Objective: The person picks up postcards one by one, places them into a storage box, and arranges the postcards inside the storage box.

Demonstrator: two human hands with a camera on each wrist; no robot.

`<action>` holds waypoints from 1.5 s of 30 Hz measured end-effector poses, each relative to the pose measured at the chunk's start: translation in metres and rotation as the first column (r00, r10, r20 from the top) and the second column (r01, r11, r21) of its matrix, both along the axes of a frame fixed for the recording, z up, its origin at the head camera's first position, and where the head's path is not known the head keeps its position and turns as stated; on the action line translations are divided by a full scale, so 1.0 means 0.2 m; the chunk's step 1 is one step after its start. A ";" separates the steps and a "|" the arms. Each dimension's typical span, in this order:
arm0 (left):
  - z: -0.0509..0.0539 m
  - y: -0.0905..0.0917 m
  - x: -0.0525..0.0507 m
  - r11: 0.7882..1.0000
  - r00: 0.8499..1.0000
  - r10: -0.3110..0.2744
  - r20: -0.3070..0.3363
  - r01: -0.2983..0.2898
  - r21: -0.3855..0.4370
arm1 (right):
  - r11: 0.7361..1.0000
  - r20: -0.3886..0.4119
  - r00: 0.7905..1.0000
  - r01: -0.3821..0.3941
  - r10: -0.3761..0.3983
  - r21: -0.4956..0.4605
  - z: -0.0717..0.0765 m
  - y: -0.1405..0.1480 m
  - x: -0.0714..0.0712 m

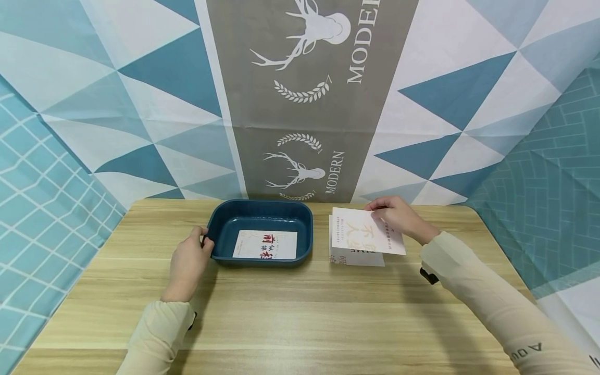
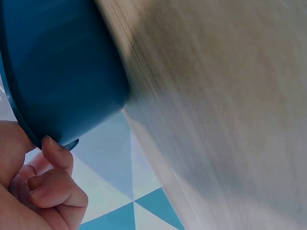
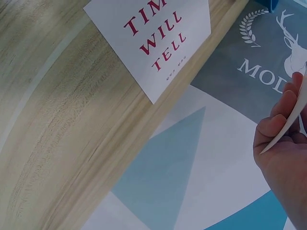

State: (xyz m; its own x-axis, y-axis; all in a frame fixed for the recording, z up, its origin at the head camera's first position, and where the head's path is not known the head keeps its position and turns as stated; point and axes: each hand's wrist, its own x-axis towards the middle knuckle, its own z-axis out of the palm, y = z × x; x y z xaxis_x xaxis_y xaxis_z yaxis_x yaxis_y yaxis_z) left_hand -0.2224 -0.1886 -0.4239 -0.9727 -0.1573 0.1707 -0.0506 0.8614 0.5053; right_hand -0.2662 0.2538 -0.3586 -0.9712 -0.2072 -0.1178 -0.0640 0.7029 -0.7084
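A blue rectangular basin (image 1: 225,229) stands at the table's back edge, with a white card (image 1: 288,245) bearing red and black characters inside it. My left hand (image 1: 186,265) pinches the rim at its left end; the left wrist view shows thumb and fingers (image 2: 58,155) there. To the right, my right hand (image 1: 400,217) holds a white card (image 1: 347,229) with gold characters by its far edge. That card is raised and partly covers other white cards (image 1: 365,259) on the table. In the right wrist view, a card with red lettering (image 3: 156,43) lies on the table.
The wood-grain table (image 1: 290,317) stretches toward me in front of the basin and cards. Behind its back edge hangs a cloth (image 1: 300,114) with deer heads and blue and white triangles. Tile-patterned cloth (image 1: 42,208) covers the left side.
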 end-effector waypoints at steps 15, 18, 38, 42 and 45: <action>0.00 0.00 0.00 1.000 1.000 -0.002 -0.009 0.002 0.003 | 1.000 -0.014 1.000 -0.019 0.019 0.004 -0.02 -0.02 -0.01; 0.00 0.00 0.00 1.000 1.000 -0.002 -0.005 0.002 0.004 | 1.000 -0.009 1.000 -0.020 0.020 0.002 -0.02 -0.03 -0.01; 0.01 0.00 0.00 1.000 0.999 -0.003 0.043 0.003 0.005 | 0.999 -0.015 0.999 -0.038 0.038 -0.024 0.00 -0.09 -0.03; 0.01 0.00 0.00 1.000 0.999 -0.005 0.047 0.004 0.009 | 0.999 -0.031 0.999 -0.046 0.045 -0.027 0.00 -0.12 -0.03; 0.01 0.00 0.00 1.000 0.999 -0.006 0.046 0.005 0.009 | 0.998 -0.038 0.998 -0.056 0.055 -0.027 0.00 -0.13 -0.04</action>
